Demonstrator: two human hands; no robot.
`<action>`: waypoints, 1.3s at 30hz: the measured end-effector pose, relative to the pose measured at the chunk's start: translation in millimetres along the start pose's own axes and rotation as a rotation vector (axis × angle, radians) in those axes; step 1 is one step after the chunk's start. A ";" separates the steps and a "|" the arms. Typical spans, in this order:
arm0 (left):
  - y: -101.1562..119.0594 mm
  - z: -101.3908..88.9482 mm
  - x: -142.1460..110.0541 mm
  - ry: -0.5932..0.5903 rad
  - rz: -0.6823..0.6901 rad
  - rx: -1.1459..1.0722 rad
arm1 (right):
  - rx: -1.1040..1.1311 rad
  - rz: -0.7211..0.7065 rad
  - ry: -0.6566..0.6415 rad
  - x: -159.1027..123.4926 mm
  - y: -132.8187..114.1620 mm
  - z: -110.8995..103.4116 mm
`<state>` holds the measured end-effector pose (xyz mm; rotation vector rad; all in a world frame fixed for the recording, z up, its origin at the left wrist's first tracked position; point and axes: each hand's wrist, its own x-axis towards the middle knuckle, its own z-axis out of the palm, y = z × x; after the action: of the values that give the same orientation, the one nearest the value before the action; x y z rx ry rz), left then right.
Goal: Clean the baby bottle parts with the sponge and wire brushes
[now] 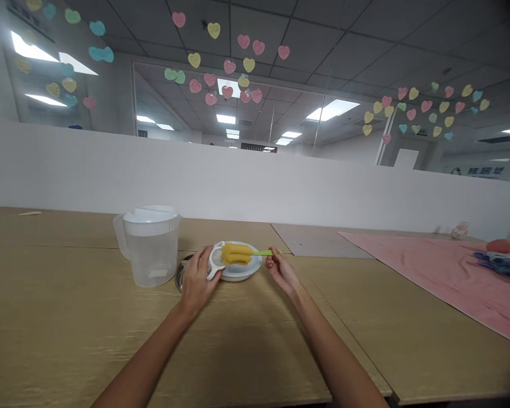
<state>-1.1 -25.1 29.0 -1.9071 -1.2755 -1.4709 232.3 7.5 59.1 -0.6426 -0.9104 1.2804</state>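
Note:
Over a white bowl (pixel 238 276), my left hand (pixel 198 280) is closed around a white, rounded piece with an opening and handle-like sides (pixel 215 260); its exact kind I cannot make out. My right hand (pixel 283 272) pinches the thin green handle of a cleaning brush (pixel 237 253) with a yellow sponge head. That head lies level against the right side of the white piece, above the bowl; whether it reaches inside is unclear. Partly hidden behind my left hand is a shiny metal dish or lid (pixel 179 275).
A lidded translucent pitcher (pixel 153 255) stands left of my hands. Farther right, a pink cloth (pixel 433 272) covers part of the brown table (pixel 246 351), with a blue and red bundle (pixel 504 260) on it. A white partition (pixel 255 187) with glass above borders the back.

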 end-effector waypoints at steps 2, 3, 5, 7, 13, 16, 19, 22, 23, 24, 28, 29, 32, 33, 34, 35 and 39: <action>-1.5 -1.1 1.2 0.008 -0.003 0.029 | -0.003 0.000 -0.004 0.8 1.2 -1.0; -1.8 -2.0 1.9 0.014 -0.008 0.039 | -0.001 0.000 -0.004 1.2 1.9 -1.5; -2.0 -4.2 3.5 0.029 -0.030 0.059 | 0.009 0.002 -0.003 2.0 3.2 -2.5; -2.2 -6.2 4.6 0.042 -0.052 0.080 | 0.020 0.001 -0.001 2.5 4.5 -3.3; -5.1 -8.4 4.0 0.000 -0.025 0.130 | -0.088 -0.046 0.030 4.9 5.2 -8.0; -6.9 -9.1 3.4 -0.065 0.032 0.179 | -0.224 -0.097 0.065 8.3 3.4 -12.2; -8.9 -9.4 3.0 -0.105 0.082 0.227 | -0.337 -0.178 0.091 11.5 2.1 -14.9; -10.8 -8.4 2.3 -0.124 0.129 0.271 | -0.400 -0.260 0.082 12.5 2.4 -14.6; -11.3 -7.8 1.8 -0.124 0.142 0.285 | -0.412 -0.281 0.080 12.2 2.9 -14.0; -11.8 -7.1 1.3 -0.121 0.154 0.299 | -0.418 -0.300 0.083 11.7 3.5 -13.3; -12.7 -3.8 -1.1 -0.087 0.188 0.340 | -0.422 -0.344 0.098 9.3 6.7 -10.8; -12.7 -3.1 -1.6 -0.075 0.192 0.344 | -0.423 -0.350 0.098 8.8 7.4 -10.5; -12.0 -2.5 -2.3 -0.042 0.193 0.350 | -0.420 -0.363 0.090 7.8 8.2 -9.8; -11.5 -2.7 -2.4 -0.040 0.192 0.352 | -0.417 -0.366 0.086 7.4 8.1 -9.5; -11.1 -3.1 -2.4 -0.041 0.192 0.353 | -0.415 -0.368 0.083 7.0 7.8 -9.2; -10.7 -3.5 -2.4 -0.044 0.192 0.352 | -0.413 -0.372 0.082 6.5 7.5 -8.7; -9.3 -4.5 -2.3 -0.051 0.190 0.349 | -0.411 -0.391 0.090 3.4 7.2 -5.7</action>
<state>-11.5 -24.9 26.7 -1.7834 -1.2399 -1.0352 233.5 12.7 50.9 -0.7869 -1.1708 0.7149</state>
